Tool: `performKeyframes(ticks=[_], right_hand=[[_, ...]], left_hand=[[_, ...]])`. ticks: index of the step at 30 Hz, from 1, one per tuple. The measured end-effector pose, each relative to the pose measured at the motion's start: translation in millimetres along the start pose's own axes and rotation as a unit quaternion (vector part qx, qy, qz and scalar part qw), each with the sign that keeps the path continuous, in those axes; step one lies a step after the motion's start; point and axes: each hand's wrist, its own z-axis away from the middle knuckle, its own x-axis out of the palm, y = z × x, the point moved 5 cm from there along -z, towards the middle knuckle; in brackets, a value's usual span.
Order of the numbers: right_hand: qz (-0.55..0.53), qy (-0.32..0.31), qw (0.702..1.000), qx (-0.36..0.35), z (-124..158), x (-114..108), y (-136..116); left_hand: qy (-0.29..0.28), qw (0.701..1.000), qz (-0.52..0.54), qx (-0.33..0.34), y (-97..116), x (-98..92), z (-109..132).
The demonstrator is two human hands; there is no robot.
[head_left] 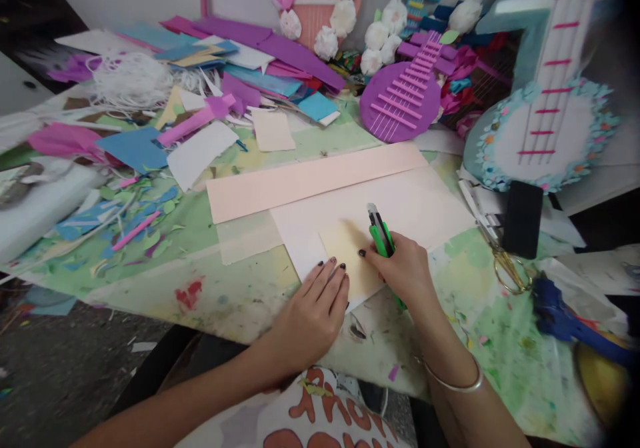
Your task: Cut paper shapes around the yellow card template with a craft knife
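Note:
My right hand (403, 268) is closed around a green and black utility knife (381, 231), its tip pointing up and away from me over the paper. Flat on a pale yellow piece of paper (345, 241) lies my left hand (317, 305), fingers stretched out. Under that piece is a larger white sheet (425, 201). A long peach strip of card (310, 178) rests across the sheet's far edge. The right fingertips are close to the yellow piece; whether they touch it I cannot tell.
Paper scraps (135, 151) and white string (130, 81) crowd the left. A purple paper guitar (400, 101) and a light blue one (535, 128) stand behind. On the right are gold-handled scissors (510, 271), a black phone (523, 220) and a blue glue gun (560, 311).

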Motion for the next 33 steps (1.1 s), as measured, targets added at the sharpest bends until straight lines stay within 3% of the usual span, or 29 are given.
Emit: performKeyframes(ticks=[11, 21, 33], right_hand=[[-0.011, -0.002, 1.0, 0.004, -3, 2, 3], [-0.003, 0.011, 1.0, -0.013, -2, 2, 2], [-0.015, 0.006, 1.0, -0.016, -1, 2, 2]], left_hand=[[0.007, 0.999, 0.03, -0.011, -3, -2.7, -1], [-0.007, 0.991, 0.091, -0.094, -17, -11.5, 0], [-0.023, 0.99, 0.096, -0.097, -19, -9.9, 2]])
